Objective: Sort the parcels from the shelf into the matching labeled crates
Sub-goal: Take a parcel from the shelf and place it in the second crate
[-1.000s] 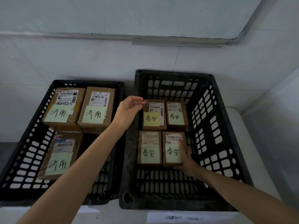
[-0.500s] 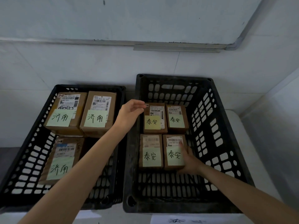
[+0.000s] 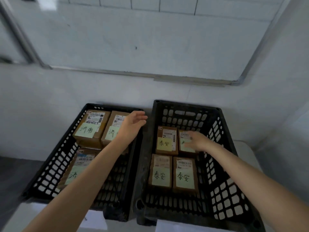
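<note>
Two black slotted crates stand side by side. The left crate (image 3: 55, 158) holds three brown parcels with green notes, among them the far-left parcel (image 3: 91, 127). The right crate (image 3: 222, 148) holds several brown parcels in two rows, such as the near-right parcel (image 3: 184, 174) and the far-left one (image 3: 166, 139). My left hand (image 3: 132, 123) hovers with relaxed fingers above the rim between the crates and holds nothing. Blurred by motion, my right hand (image 3: 198, 141) is spread over the far-right parcel (image 3: 183, 136) of the right crate and covers part of it.
The crates sit on a white surface (image 3: 247, 151) against a white wall. A whiteboard (image 3: 150, 39) with a metal frame hangs above them. White paper labels (image 3: 93, 222) lie in front of each crate at the near edge.
My left hand left the far-left parcel in the right crate and drew back over the rim. My right hand left the near-right parcel and moved up over the far-right one. The view tilted upward.
</note>
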`<control>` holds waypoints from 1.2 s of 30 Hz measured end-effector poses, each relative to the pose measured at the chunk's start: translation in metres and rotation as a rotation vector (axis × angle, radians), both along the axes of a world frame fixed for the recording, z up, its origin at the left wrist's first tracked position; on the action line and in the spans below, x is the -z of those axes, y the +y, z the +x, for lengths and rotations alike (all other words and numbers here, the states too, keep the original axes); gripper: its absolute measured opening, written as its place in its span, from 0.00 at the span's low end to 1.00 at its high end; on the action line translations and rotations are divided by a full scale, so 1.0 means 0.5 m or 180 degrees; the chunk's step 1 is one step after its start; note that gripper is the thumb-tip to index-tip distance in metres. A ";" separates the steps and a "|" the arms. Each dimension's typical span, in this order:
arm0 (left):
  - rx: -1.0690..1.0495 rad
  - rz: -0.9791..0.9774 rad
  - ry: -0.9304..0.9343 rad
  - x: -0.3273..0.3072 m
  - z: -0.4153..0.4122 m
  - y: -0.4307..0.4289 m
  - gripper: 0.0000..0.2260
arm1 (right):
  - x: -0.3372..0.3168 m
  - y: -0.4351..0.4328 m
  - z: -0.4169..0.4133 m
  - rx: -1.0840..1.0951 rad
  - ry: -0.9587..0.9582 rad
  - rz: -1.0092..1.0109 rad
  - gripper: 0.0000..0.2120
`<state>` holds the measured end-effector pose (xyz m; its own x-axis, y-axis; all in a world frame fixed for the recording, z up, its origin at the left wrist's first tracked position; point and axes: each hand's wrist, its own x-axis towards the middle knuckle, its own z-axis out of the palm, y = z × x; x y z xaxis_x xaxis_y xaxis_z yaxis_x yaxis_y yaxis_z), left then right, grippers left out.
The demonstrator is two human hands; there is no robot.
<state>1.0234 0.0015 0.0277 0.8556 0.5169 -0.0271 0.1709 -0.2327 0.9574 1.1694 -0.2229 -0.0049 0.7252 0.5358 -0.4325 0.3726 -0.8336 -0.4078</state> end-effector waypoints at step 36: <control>-0.5392 0.1763 0.2632 -0.188 -1.603 -0.537 0.39 | -0.306 0.212 -1.600 -0.5905 0.0084 0.2674 0.42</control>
